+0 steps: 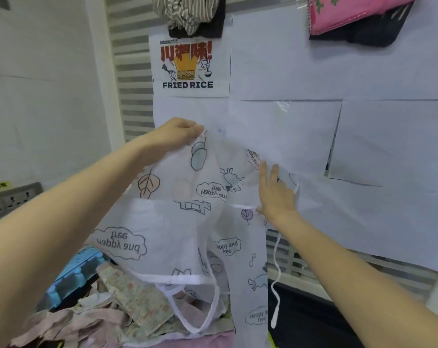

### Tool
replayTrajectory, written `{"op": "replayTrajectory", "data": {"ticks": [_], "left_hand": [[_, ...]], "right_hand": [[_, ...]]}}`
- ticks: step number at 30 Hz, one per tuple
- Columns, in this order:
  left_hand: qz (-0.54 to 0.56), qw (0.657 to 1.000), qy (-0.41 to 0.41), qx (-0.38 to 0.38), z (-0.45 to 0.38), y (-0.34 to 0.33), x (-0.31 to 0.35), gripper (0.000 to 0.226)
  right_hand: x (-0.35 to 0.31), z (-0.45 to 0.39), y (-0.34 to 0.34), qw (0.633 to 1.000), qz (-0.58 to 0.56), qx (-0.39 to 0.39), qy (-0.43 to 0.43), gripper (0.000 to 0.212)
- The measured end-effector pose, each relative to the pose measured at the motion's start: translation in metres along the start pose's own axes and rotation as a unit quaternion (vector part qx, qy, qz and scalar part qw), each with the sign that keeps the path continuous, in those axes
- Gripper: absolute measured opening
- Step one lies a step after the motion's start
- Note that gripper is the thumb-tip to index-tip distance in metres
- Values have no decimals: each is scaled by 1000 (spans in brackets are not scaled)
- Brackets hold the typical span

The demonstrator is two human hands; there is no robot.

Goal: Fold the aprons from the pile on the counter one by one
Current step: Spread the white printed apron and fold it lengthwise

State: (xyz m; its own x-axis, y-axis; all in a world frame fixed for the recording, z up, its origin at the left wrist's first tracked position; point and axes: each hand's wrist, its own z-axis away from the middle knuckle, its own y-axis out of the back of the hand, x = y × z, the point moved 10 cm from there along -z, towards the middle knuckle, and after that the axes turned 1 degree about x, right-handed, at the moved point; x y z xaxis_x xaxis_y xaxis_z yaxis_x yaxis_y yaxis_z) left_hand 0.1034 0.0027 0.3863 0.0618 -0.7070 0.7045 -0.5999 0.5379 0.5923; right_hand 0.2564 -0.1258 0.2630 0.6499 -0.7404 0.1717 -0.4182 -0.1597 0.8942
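At the far left a white wall [44, 79] meets a grey power strip [10, 200] with a yellow label above it. Below that, low in the view, lies the pile of aprons [117, 307] on the counter: blue checked cloth, a floral piece and pink folds, heaped loosely; the counter itself is hidden beneath them. Right of the wall stands a striped grey panel [132, 71], and beside it a poster [189, 65] reading FRIED RICE is stuck among white paper sheets [363, 136] that cover most of the back surface. Striped fabric [187, 13] hangs above the poster.

The left hand [175, 135] is raised and pinches the top edge of a sheer white printed apron [187, 222], fingers curled tight on the cloth. The apron hangs in the air above the pile, its lower hem and a looped white strap [207, 310] trailing onto the heap, and it blocks the view of the counter's middle. The right hand [275, 194] lies with straight, spread fingers against the apron's right edge, a thin tie [277, 280] dangling below it. At the upper right a pink cloth [351, 13] hangs over something dark, and dark material [313, 317] fills the lower right corner
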Motion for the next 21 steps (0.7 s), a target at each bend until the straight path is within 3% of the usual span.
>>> {"op": "replayTrajectory", "data": {"ticks": [4,6,8,11,14,16,19,21], "left_hand": [[59,998,22,15,-1,3,10,17],[65,997,40,32,-3,9,13,36],[89,994,55,34,-4,9,16,44],[144,987,66,-9,0,-8,30,31],[176,982,65,-18,-5,-21,39,29],[181,981,69,30,-11,-14,29,34],[177,973,136,52,-9,-21,-10,26],[84,985,151,-5,-8,-47,-21,19]], "right_hand": [[-5,5,-5,998,-64,-4,-23,128],[-19,9,-3,994,-106,17,-5,121],[-23,8,11,991,-117,59,6,108],[-5,-3,39,983,-133,124,-20,95],[25,-10,61,958,-226,160,-73,49],[65,-11,69,880,-402,186,-171,27],[108,-12,94,705,-645,227,-189,26],[129,-3,144,684,-651,297,-139,35]]}}
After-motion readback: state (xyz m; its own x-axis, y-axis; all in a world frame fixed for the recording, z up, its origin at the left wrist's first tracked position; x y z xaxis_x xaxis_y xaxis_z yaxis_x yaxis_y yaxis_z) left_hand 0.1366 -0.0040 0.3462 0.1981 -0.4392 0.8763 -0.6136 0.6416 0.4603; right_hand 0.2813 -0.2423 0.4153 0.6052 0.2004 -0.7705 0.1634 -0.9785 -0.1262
